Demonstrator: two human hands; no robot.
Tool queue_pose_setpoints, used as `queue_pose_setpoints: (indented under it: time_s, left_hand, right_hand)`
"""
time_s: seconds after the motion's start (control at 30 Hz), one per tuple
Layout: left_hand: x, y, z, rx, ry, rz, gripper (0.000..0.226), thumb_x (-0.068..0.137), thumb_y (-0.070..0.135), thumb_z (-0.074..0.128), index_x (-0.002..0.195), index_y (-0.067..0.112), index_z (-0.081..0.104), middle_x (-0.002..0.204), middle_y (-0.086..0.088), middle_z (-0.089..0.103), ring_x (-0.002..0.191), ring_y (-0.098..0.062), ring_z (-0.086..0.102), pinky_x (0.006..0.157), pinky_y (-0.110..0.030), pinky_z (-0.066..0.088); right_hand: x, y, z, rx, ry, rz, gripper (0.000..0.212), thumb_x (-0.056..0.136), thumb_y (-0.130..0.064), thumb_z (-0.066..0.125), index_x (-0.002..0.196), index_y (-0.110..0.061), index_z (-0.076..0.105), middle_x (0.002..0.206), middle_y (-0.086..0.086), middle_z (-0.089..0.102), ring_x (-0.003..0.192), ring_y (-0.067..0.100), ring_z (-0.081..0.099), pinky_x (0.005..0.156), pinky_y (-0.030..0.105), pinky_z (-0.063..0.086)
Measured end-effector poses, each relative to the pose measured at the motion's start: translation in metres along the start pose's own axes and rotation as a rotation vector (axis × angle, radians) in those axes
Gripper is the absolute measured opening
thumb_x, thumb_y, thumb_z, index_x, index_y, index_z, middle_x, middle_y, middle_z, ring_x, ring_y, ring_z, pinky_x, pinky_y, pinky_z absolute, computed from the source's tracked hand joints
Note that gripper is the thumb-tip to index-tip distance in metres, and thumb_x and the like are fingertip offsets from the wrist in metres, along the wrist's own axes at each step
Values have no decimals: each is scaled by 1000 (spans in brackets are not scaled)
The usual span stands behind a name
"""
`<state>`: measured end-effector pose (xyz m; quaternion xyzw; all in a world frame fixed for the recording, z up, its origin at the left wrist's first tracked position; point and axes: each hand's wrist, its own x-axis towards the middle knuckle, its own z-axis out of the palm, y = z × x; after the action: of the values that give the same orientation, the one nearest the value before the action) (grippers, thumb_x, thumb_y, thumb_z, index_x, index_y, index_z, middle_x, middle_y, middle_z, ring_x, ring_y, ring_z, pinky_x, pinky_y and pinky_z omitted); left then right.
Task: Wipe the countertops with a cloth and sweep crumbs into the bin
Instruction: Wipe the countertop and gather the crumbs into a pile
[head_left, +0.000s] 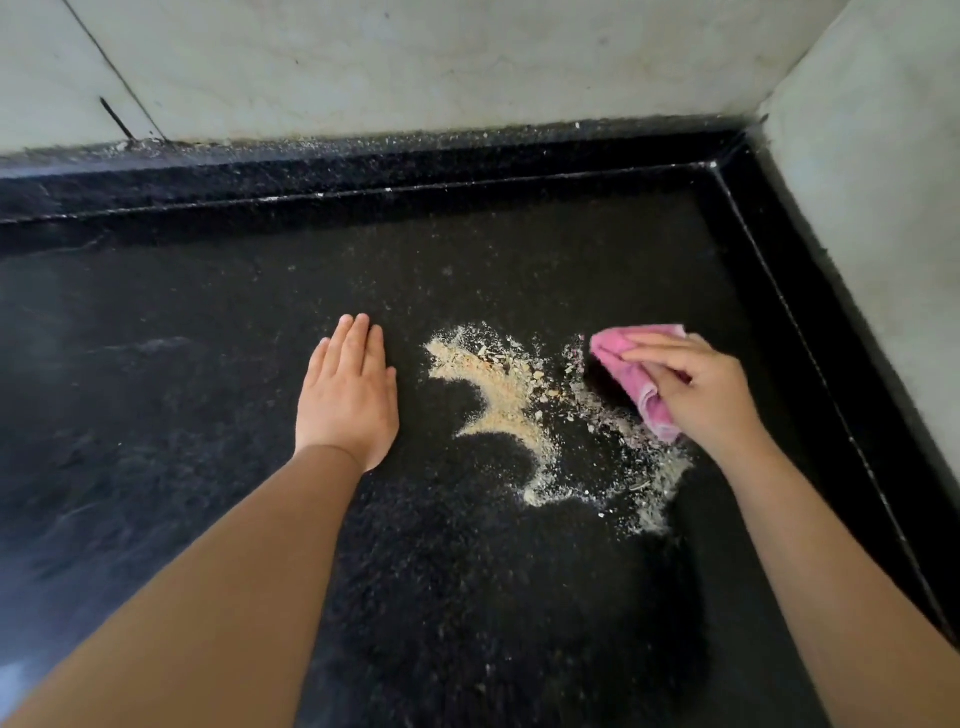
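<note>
- Countertop: black speckled stone, raised lip along the back and right edges, pale walls behind. It extends under both hands; fine dust is scattered ahead of them, toward the back lip.
- Crumbs: tan, sandy heap between the two hands, drawn into a curved, hook-like streak; a thinner grey-white scatter trails toward the right hand and nearer the body. Bare arcs are seen inside the curve, judged to be ground already swept. The heap is not yet gathered into one pile.
- Left hand: laid flat, palm down, fingers straight and together, nothing held. It is placed just left of the crumbs, apart from them; judged to serve as a stop or a brace against which the heap can be pushed.
- Right hand: fingers are curled over the cloth, which is pressed onto the stone. It is set at the right fringe of the scatter, judged so that a stroke toward the left hand carries the crumbs along.
- Cloth: pink, soft, bunched into a wad; mostly covered by the right hand, its free end protruding ahead and left of the fingers.
- Bin: not in view.
</note>
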<state>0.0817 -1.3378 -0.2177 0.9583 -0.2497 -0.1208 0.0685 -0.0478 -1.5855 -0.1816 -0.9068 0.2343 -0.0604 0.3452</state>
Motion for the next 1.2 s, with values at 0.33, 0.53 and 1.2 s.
queue_pose_setpoints:
  time_s: [0.33,0.53,1.2]
  left_hand:
    - [-30,2,5,-120,150,26,48,97,16,34,138,-8,26,147,-22,24,139,-31,17,113,-38,9]
    - [-56,19,14,-159,125,92,46,95,11,39,135,-11,29,145,-24,28,137,-34,21,111,-36,11]
    - [-60,12,22,-124,100,-25,49,97,17,32,139,-7,24,149,-20,21,140,-29,12,114,-34,6]
  right_hand:
    - [-15,72,-30,-110,278,322,33,85,9,42,105,-1,66,121,9,59,115,26,52,95,17,34]
    - [-70,20,24,-8,213,212,27,86,6,49,104,-3,67,117,6,60,114,24,46,96,17,25]
    - [-44,8,27,-132,296,185,27,80,13,47,94,3,68,111,9,64,105,22,55,84,7,23]
